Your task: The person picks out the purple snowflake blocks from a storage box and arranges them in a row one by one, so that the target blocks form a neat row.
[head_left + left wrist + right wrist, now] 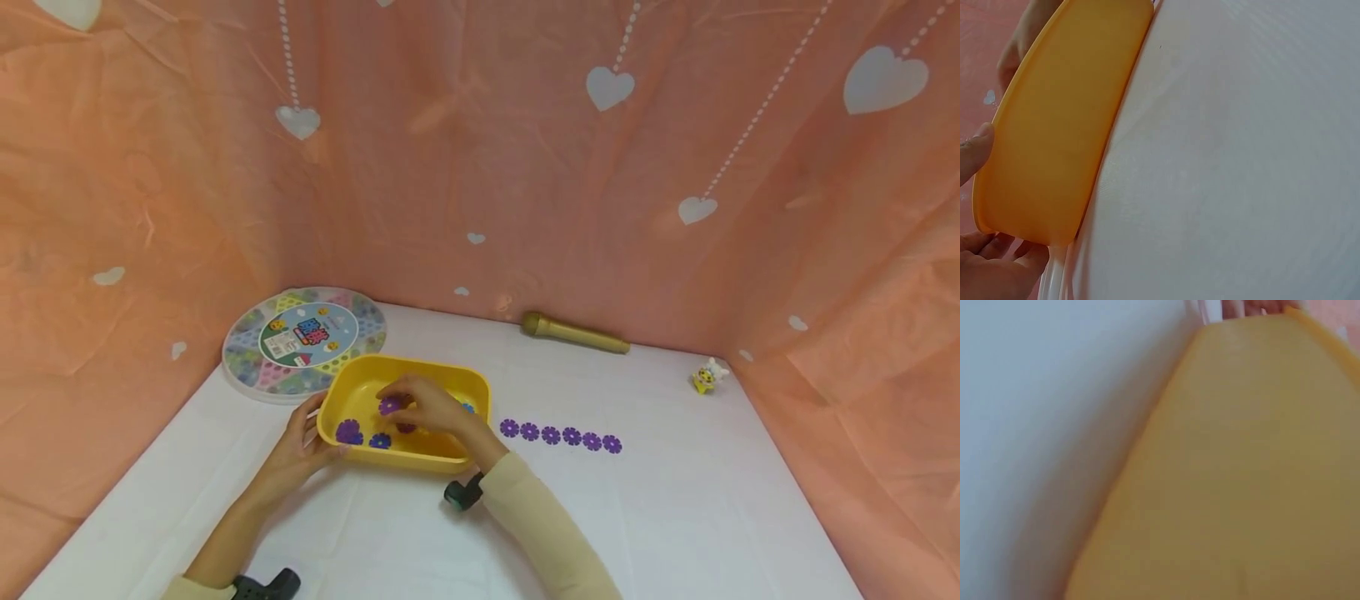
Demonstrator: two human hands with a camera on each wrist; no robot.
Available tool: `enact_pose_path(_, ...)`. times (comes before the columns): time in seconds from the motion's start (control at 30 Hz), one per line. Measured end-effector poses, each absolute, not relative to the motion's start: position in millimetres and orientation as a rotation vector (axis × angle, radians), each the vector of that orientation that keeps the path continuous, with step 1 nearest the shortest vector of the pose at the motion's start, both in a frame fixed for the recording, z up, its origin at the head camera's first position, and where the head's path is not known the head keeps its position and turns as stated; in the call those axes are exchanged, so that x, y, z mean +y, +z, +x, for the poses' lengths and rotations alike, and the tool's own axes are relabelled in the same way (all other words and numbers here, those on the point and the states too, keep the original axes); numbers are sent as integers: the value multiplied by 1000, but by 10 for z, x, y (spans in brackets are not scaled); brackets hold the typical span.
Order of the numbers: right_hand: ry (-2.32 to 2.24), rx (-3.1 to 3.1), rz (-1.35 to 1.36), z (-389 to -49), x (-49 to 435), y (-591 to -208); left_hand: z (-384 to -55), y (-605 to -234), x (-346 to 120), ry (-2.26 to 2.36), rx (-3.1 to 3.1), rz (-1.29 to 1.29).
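Observation:
A yellow plastic tub stands on the white table with several flower-shaped plastic discs in it, among them a blue disc and a purple disc. My left hand grips the tub's left corner; in the left wrist view its thumb is at the rim and the fingers lie against the outer wall. My right hand reaches inside the tub and pinches a purple snowflake disc between thumb and fingers. In the right wrist view the tub's wall hides that hand.
Right of the tub, several purple snowflake discs lie in a row. A gold microphone lies at the back edge, and a small white-and-yellow figurine stands at the far right. Behind the tub on the left is a round game board.

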State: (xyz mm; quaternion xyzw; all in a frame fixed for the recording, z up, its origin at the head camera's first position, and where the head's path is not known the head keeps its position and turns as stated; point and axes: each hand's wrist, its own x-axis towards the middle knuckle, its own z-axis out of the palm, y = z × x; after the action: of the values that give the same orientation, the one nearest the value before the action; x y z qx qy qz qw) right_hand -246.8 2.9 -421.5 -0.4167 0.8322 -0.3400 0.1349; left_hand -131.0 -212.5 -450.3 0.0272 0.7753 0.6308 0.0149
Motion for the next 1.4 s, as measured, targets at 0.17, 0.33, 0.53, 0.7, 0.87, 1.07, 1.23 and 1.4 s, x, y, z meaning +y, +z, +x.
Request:
enact_pose_path(0.17, -1077, 2448, -1133, -2460, 303, -4131, -1305, -4499, -2117, 1971, 2413, 80)
enact_pose_path(0.33, -1182, 2548, -1133, -2494, 608, -4101, -1303, -4508, -2115, 1978, 2393, 79)
enact_pose_path(0.53, -1368, 2627, -1077, -2524, 968, -4099, -1315, -4525, -2116, 1963, 2395, 48)
enact_pose_path(0.7, -1518, 2636, -980, -2535, 1279, -4147, -1311, -4498, -2114, 1954, 2393, 44)
enact_pose_path(0.87, -1583, 2694, -850, -2456, 1607, -4123, -1311, -4490, -2115, 1940, 2405, 53)
enact_pose_path(1.07, -1662, 2758, -768, -2291, 1977, -3990, -1318, -4502, -2126, 1919, 2415, 17)
enact_pose_path(1.23, -1728, 2793, -679, -2278, 2352, -4150, -1319, -4519, -2133, 1953, 2394, 39)
enact_pose_path(1.4, -1651, 2870, -482, -2262, 2755, -4380, -1312, -4534, -2136, 1995, 2373, 100)
